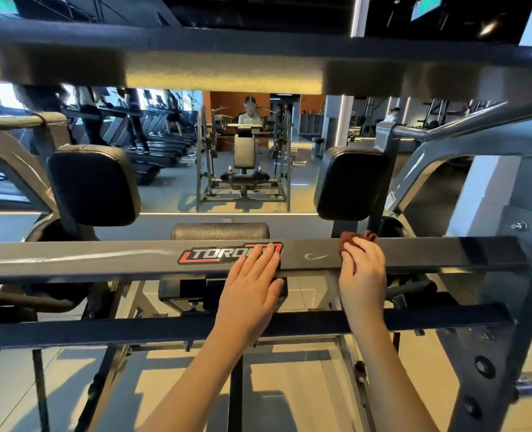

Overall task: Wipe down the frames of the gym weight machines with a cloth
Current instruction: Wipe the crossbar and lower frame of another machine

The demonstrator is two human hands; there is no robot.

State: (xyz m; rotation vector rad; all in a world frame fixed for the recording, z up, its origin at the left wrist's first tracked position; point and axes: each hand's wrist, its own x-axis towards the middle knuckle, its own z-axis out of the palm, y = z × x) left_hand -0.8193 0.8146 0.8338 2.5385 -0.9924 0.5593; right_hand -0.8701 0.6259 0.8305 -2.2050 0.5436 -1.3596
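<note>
1. The cloth (347, 238), dark reddish-brown and bunched, sits on the top face of the grey crossbar (102, 255) of a weight machine, right of centre. Most of it is hidden under the person's right hand (363, 269).
2. The right hand grips the cloth, fingers curled over it and pressing it onto the crossbar. A corner of fabric shows past the fingertips at the bar's far edge.
3. The left hand (252, 285) lies flat on the same crossbar, just beside the right hand but not touching it. Its fingers are straight and close together, holding nothing, and the thumb sits below the bar's near edge.
4. The fingertips of the left hand cover the right end of a red-and-black logo sticker (215, 255). A small white scuff (316, 256) marks the bar between the two hands.
5. Both bare forearms reach over a lower bar (102, 330) that runs parallel to the crossbar, nearer the person.
6. Beyond the crossbar stand two black pads (95, 185) on either side, with a roller pad (219, 231) low between them.
7. A wall mirror (171, 194) behind the machine reflects the machine itself and a row of treadmills (152, 141).
8. At right, a bolted grey upright (489, 353) meets the ends of both bars.
</note>
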